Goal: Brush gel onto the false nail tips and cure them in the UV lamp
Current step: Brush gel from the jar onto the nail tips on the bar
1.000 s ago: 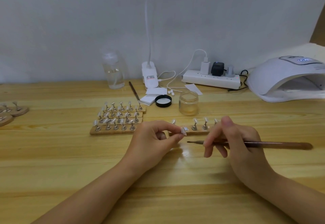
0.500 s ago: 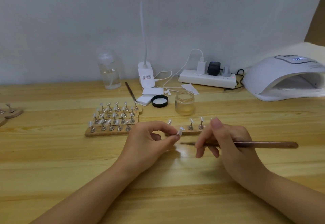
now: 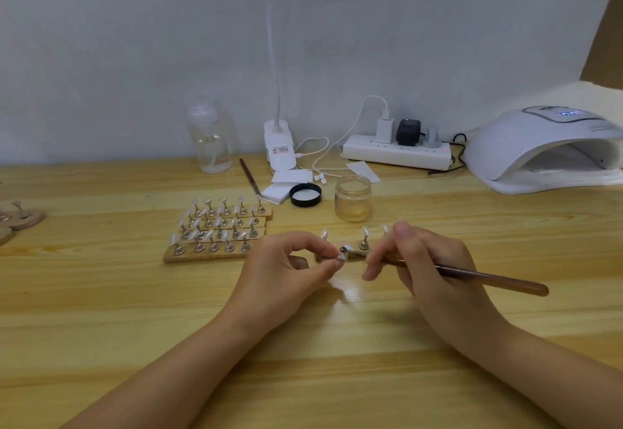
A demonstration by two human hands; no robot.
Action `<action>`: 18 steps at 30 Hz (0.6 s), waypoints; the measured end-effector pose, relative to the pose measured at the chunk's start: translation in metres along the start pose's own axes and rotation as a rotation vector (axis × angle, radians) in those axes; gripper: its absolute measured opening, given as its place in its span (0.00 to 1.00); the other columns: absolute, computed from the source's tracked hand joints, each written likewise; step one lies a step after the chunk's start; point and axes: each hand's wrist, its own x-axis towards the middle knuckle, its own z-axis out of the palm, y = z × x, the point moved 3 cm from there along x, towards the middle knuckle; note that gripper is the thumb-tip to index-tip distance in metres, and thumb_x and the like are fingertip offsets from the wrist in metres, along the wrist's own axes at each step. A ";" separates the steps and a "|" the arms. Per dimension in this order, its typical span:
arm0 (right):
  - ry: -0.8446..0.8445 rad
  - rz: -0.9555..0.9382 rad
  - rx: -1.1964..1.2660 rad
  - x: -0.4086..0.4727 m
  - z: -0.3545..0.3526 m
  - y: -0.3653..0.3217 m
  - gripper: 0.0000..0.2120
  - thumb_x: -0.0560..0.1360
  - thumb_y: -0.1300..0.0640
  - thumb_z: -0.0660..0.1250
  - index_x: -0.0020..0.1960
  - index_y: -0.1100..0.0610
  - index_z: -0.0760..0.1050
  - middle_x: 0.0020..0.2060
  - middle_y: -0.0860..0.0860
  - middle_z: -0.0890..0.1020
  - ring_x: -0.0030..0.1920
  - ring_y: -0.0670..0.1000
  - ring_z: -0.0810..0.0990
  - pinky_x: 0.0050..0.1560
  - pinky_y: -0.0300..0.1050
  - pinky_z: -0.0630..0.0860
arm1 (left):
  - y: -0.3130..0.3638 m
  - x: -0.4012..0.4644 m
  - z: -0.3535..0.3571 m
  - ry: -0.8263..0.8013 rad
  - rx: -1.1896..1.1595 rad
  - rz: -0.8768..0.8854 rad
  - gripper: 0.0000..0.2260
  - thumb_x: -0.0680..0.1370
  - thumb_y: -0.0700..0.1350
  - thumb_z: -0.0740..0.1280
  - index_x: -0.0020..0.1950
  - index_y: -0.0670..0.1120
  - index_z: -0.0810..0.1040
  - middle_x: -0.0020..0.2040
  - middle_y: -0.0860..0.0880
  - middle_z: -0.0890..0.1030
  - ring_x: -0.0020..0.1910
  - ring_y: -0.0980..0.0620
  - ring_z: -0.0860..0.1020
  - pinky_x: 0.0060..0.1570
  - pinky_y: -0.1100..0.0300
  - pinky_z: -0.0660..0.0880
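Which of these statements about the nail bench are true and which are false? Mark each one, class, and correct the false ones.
1. The right hand holds a brush by its brown handle. True.
2. The glass jar has its black lid screwed on. False: the jar is open and the lid lies on the table beside it.
3. The left hand pinches a single nail tip on its stand. True.
4. The UV lamp stands at the left end of the table. False: it stands at the far right.
5. Wooden strips of nail tips lie left of the hands. True.
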 end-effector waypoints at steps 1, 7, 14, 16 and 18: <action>-0.002 0.018 0.018 -0.001 0.000 0.000 0.21 0.74 0.47 0.53 0.32 0.57 0.77 0.26 0.56 0.80 0.26 0.37 0.74 0.33 0.23 0.66 | 0.000 0.000 0.000 0.000 0.003 -0.001 0.07 0.69 0.41 0.73 0.36 0.53 0.80 0.25 0.61 0.77 0.22 0.60 0.67 0.26 0.73 0.65; 0.016 -0.032 -0.040 0.001 -0.001 -0.001 0.21 0.75 0.49 0.52 0.35 0.58 0.77 0.27 0.48 0.80 0.29 0.35 0.75 0.35 0.24 0.67 | 0.000 -0.001 0.000 0.005 0.006 -0.006 0.07 0.69 0.40 0.73 0.36 0.52 0.80 0.24 0.61 0.76 0.22 0.60 0.67 0.26 0.73 0.63; 0.018 0.001 -0.022 -0.001 -0.001 -0.001 0.21 0.75 0.48 0.53 0.34 0.58 0.78 0.31 0.53 0.82 0.29 0.37 0.76 0.37 0.25 0.69 | 0.000 0.000 0.000 0.006 0.010 -0.010 0.06 0.70 0.40 0.73 0.37 0.50 0.80 0.24 0.62 0.76 0.20 0.62 0.66 0.24 0.75 0.61; -0.003 0.026 -0.034 0.001 0.000 -0.001 0.20 0.75 0.48 0.55 0.35 0.57 0.79 0.31 0.51 0.83 0.29 0.37 0.76 0.38 0.27 0.70 | 0.000 -0.001 0.000 0.015 0.014 -0.013 0.05 0.70 0.40 0.73 0.37 0.49 0.80 0.23 0.62 0.76 0.19 0.62 0.65 0.24 0.76 0.60; 0.002 0.075 0.029 0.001 0.000 -0.001 0.21 0.75 0.47 0.57 0.31 0.56 0.79 0.27 0.54 0.82 0.23 0.41 0.73 0.32 0.27 0.68 | 0.000 -0.001 0.001 0.016 0.027 -0.014 0.05 0.70 0.40 0.73 0.37 0.50 0.80 0.23 0.62 0.75 0.19 0.61 0.65 0.24 0.76 0.60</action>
